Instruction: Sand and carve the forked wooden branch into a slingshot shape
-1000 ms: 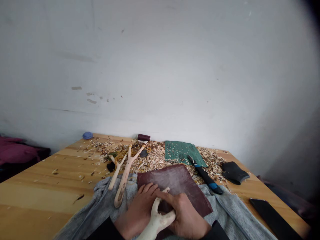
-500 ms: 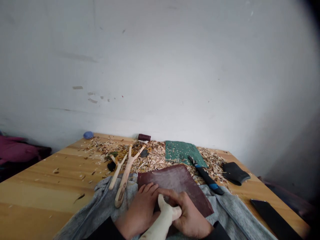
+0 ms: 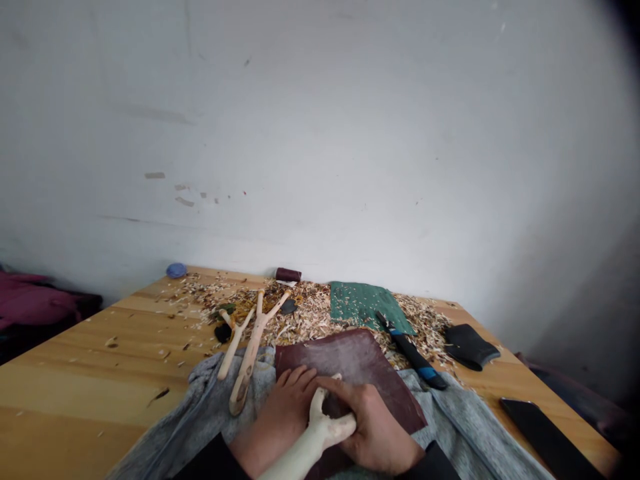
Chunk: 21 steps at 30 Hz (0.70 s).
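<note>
My right hand is closed around the fork of a pale carved wooden slingshot, pressing it onto a dark red sheet of sandpaper. My left hand lies with fingers flat on the left edge of that sheet, holding it down. The sandpaper rests on a grey cloth at the near edge of the wooden table. The slingshot's handle runs down toward the bottom of the view.
Two more wooden slingshot forks lie left of the sandpaper. Behind are wood shavings, green sandpaper, a blue-black knife, a black sheath, a dark spool and a blue lump. A phone lies right.
The pale slingshot has slid and turned on the red sandpaper under my right hand, back and forth. My left hand has stayed flat on the sheet.
</note>
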Each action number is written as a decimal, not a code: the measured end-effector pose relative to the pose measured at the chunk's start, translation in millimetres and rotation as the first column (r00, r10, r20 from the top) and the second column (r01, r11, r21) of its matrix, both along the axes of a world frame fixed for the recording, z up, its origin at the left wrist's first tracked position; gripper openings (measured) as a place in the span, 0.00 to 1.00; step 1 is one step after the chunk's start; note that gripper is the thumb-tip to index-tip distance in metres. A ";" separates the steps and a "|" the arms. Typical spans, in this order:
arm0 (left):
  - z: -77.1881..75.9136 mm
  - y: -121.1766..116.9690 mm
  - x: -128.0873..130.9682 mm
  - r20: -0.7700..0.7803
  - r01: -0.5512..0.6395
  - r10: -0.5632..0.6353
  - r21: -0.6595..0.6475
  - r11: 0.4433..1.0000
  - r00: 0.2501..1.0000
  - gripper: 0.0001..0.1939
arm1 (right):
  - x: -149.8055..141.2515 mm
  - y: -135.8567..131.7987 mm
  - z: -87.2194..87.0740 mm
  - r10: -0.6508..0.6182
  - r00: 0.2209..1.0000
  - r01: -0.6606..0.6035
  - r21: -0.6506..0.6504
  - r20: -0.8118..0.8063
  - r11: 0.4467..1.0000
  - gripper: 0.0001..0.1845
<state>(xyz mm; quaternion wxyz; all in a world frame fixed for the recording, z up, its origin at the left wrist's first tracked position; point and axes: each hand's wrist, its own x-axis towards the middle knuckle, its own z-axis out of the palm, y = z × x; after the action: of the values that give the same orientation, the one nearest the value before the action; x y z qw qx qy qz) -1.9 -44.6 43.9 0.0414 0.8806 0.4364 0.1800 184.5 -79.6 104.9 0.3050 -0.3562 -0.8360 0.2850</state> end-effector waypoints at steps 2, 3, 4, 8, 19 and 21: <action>-4.9 0.5 -1.6 0.014 -0.001 0.002 -0.023 1.000 1.000 0.23 | -1.0 -1.6 1.7 0.042 0.997 -0.045 -0.041 -0.068 0.998 0.29; -6.4 0.5 -2.4 0.020 0.003 -0.002 -0.035 0.999 1.000 0.24 | -1.7 -2.5 2.5 0.054 0.994 -0.060 -0.060 -0.093 0.996 0.28; -7.0 0.3 -3.1 0.023 0.007 -0.006 -0.046 0.999 1.000 0.24 | -2.5 -3.4 3.1 0.062 0.992 -0.070 -0.072 -0.112 0.995 0.28; -1.4 -1.1 -3.3 0.002 0.024 -0.024 -0.063 0.998 1.000 0.25 | -5.0 -5.8 4.4 0.081 0.991 -0.088 -0.064 -0.107 0.994 0.28; 6.0 -0.1 -0.6 -0.033 0.014 -0.016 -0.064 0.998 0.999 0.25 | -1.4 -0.2 0.4 -0.040 0.997 0.039 0.021 0.066 0.999 0.31; 3.6 -2.0 -1.1 -0.013 -0.006 0.005 -0.064 0.998 1.000 0.24 | -0.8 -1.7 1.6 0.000 0.999 -0.001 -0.022 -0.037 1.000 0.30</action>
<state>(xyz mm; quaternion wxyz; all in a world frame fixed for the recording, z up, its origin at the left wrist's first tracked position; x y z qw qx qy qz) -3.0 -46.5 47.5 0.0665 0.8788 0.4445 0.1604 183.7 -81.4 106.5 0.3164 -0.3540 -0.8272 0.3007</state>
